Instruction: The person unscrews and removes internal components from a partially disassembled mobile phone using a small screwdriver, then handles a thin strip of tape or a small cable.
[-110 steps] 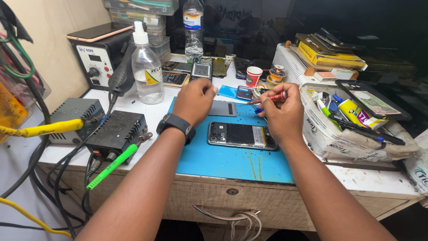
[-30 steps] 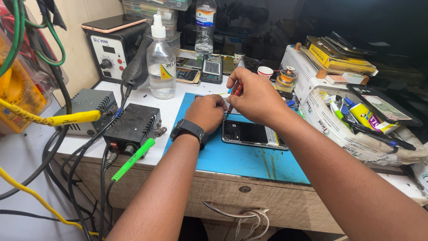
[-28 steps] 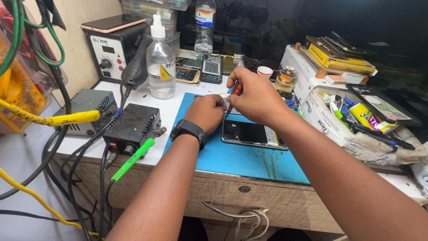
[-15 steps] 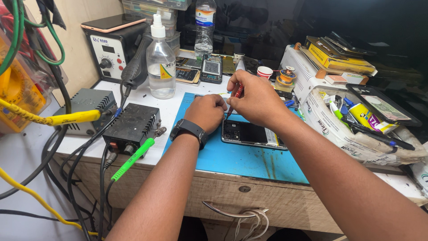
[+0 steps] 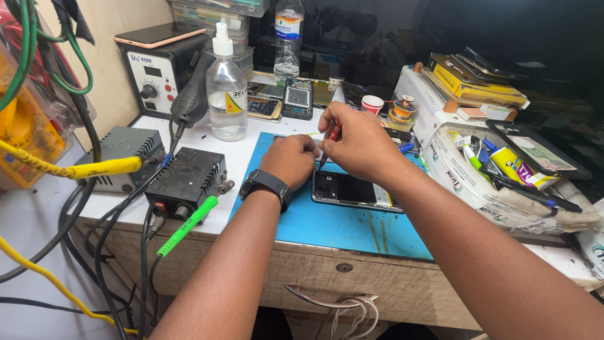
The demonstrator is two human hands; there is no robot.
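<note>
An opened black phone (image 5: 355, 190) lies flat on the blue work mat (image 5: 340, 220). My left hand (image 5: 290, 158), with a black watch on its wrist, rests at the phone's upper left corner with its fingers curled; what it pinches is hidden. My right hand (image 5: 355, 141) is closed around a thin red screwdriver (image 5: 331, 136), whose tip points down at that same corner. The two hands touch each other above the phone.
A clear liquid bottle (image 5: 226, 94) and a hot-air station (image 5: 160, 69) stand at the back left. Two black power boxes (image 5: 185, 179) with cables sit left of the mat. A white box with tubes and pens (image 5: 503, 170) fills the right. Small phones and a red-rimmed cup (image 5: 372, 104) lie behind.
Over the last second the hands hardly move; the right hand holds the screwdriver at the phone's corner. Earlier, both hands worked farther back on the mat, beyond the phone.
</note>
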